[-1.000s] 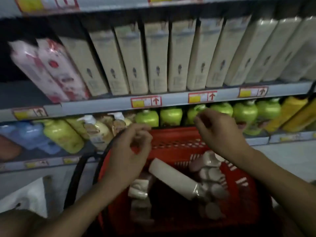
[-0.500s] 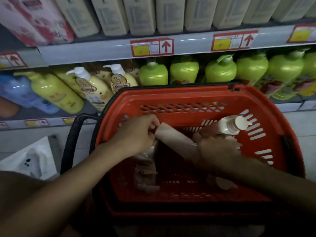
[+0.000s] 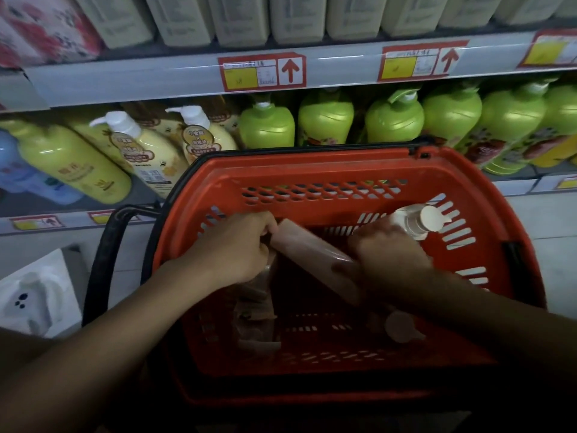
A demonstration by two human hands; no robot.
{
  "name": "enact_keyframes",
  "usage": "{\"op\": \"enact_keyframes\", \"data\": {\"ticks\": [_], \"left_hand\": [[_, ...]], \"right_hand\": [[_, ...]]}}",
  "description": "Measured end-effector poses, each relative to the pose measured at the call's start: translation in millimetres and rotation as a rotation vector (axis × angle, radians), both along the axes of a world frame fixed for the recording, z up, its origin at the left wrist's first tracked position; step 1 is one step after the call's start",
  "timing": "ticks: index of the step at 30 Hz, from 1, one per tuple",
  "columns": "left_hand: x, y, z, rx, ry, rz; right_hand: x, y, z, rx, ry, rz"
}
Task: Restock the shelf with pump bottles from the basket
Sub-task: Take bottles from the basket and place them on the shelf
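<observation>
A red basket (image 3: 343, 170) with a black handle (image 3: 103, 260) stands in front of the lower shelf (image 3: 78, 214). Inside it a long pale bottle (image 3: 309, 254) lies diagonally between my hands. My left hand (image 3: 231, 248) is curled around that bottle's upper left end. My right hand (image 3: 390, 257) is shut on a white-capped bottle (image 3: 418, 223), whose cap sticks out towards the basket's right wall. More pale bottles (image 3: 402, 329) lie in shadow on the basket floor. Yellow pump bottles (image 3: 146, 151) and green pump bottles (image 3: 393, 120) stand on the lower shelf.
The upper shelf edge (image 3: 156, 79) carries red price tags (image 3: 262, 71), with tall cream packs (image 3: 296, 17) above it. A white bag (image 3: 34, 295) lies on the floor at the left. A blue bottle (image 3: 18, 176) sits at the far left of the lower shelf.
Both hands have dropped from above the basket rim into the basket and closed on bottles. My view has tilted down and moved closer to the basket.
</observation>
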State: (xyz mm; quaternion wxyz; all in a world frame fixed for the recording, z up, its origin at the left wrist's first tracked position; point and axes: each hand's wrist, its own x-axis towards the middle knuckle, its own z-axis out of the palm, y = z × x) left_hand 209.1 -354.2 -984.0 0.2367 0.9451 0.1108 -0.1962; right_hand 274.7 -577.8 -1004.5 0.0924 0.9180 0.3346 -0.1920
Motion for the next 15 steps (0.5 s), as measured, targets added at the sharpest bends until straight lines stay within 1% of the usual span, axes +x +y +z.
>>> {"op": "enact_keyframes", "data": {"ticks": [2, 3, 4, 6, 8, 10, 12, 14, 15], "left_hand": [[0.0, -4.4, -1.5, -0.009, -0.037, -0.020], [0.8, -6.9, -3.2, -0.022, -0.060, -0.032], [1.9, -9.8, -4.6, -0.043, -0.084, -0.044], [5.0, -15.7, -7.9, -0.092, -0.121, -0.073], [8.4, -22.2, -11.8, -0.126, -0.137, -0.109], [11.7, -29.4, -14.1, -0.133, -0.142, -0.147], [14.5, -36.3, -15.2, -0.153, -0.167, -0.174], [15.8, -42.0, -16.1, -0.167, -0.185, -0.197], [15.9, -44.1, -17.5, -0.165, -0.182, -0.211]], "right_hand": [[22.3, -5.4, 16.0, 0.008, -0.206, 0.065], [33.0, -11.9, 22.6, -0.039, -0.276, 0.073], [41.6, -19.5, 25.6, -0.113, -0.285, 0.054], [51.2, -33.0, 24.8, -0.249, -0.195, -0.030], [53.1, -40.2, 19.2, -0.279, -0.117, -0.095], [54.8, -43.7, 15.4, -0.212, -0.116, -0.115], [59.7, -46.4, 18.2, -0.096, -0.115, -0.150], [66.7, -49.6, 24.3, 0.022, -0.085, -0.207], [69.6, -51.5, 26.8, 0.044, -0.061, -0.217]]}}
